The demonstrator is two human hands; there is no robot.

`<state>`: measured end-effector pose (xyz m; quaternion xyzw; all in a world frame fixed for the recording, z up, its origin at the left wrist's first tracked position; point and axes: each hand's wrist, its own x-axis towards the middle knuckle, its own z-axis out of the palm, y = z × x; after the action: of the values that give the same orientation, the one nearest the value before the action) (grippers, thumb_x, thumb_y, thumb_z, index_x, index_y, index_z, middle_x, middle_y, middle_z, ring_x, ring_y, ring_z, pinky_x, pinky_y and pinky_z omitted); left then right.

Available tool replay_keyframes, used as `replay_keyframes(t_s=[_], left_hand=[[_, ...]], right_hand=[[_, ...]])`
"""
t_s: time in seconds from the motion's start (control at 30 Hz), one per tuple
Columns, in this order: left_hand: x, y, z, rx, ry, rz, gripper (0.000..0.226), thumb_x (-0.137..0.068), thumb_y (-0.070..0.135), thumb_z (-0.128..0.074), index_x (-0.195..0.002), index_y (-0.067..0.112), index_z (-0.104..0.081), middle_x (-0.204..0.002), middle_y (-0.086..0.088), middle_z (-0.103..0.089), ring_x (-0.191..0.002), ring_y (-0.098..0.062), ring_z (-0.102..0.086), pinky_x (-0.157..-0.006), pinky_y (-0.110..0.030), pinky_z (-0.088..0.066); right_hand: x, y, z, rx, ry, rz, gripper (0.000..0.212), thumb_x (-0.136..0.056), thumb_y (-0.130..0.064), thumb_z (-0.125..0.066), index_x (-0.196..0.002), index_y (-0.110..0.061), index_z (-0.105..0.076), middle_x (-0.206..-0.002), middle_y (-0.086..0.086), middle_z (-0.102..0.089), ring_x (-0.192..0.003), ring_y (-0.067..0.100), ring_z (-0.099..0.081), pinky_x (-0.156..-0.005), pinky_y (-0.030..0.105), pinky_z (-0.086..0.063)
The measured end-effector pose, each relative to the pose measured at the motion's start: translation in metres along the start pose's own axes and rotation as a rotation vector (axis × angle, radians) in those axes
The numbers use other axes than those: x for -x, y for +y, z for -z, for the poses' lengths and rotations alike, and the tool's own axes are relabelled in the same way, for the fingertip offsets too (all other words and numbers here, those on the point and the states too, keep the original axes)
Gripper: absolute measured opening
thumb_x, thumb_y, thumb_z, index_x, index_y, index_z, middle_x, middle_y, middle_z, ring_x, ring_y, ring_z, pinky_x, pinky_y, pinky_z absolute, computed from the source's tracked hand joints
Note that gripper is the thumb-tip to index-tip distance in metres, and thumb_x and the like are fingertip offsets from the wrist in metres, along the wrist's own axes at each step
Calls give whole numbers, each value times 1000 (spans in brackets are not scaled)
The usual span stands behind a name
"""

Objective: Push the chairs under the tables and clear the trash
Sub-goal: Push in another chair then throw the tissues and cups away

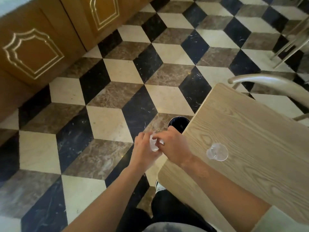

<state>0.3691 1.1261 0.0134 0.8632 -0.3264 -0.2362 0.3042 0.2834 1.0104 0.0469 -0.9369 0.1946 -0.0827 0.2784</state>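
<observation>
Head view, lower centre: left hand (143, 148) and right hand (173, 146) both pinch a clear plastic cup (153, 144) beside the black bin (178, 123). Trash-clearing step; next, likely bin it, then the second cup (217, 151) lying on the table (250, 131).

Crumpled clear cup (154, 143): mostly covered by fingers of left hand (145, 148) and right hand (175, 146). Black bin (178, 124): near side hidden behind right hand and table (250, 139) edge. Chair (267, 82), far right: cropped by frame edge.

The head camera is looking steeply down from close above at the table (242, 131) corner and the checkered floor (117, 72)
</observation>
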Motion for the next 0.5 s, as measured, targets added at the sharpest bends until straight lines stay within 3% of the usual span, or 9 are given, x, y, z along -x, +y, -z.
replay_keyframes(t_s=[0.1,0.2,0.27,0.43,0.5], left_hand=[[-22,-6,18,-1,-19,-60,56,-79,29,-79,-129,25,-54,-125,5,-53,-118,-17,-46,-101,-29,-42],[-45,-18,34,1,-65,-122,58,-78,27,-81,-129,22,-55,-123,3,-53,-116,-18,-46,-97,-28,-41],[-63,-30,45,-17,-122,-160,59,-78,29,-80,-131,20,-55,-124,2,-53,-117,-18,-45,-95,-25,-38],[-106,-54,78,-22,-256,-294,60,-78,31,-79,-131,24,-52,-118,12,-42,-114,-12,-37,-89,-24,-31],[-118,-60,91,-34,-277,-361,56,-79,31,-79,-129,30,-53,-118,15,-39,-116,-13,-37,-89,-27,-34]], right_hand=[[-24,-7,-3,-112,-31,-183,27,-95,-24,-68,-122,-24,-71,-104,-4,-77,-95,17,-70,-79,28,-53],[-46,-11,-7,-137,-200,-254,31,-102,-26,-51,-131,-24,-62,-115,-1,-75,-103,21,-69,-87,38,-55],[-56,-18,-7,-212,-299,-303,39,-98,-26,-43,-134,-23,-57,-120,-2,-73,-108,19,-67,-90,36,-54],[-80,-36,-16,-174,-170,-408,37,-96,-19,-45,-127,-24,-65,-121,-5,-72,-108,15,-67,-81,20,-47],[-91,-49,-21,-153,-263,-473,43,-97,-14,-43,-133,-29,-61,-128,-2,-69,-106,19,-67,-85,29,-53]])
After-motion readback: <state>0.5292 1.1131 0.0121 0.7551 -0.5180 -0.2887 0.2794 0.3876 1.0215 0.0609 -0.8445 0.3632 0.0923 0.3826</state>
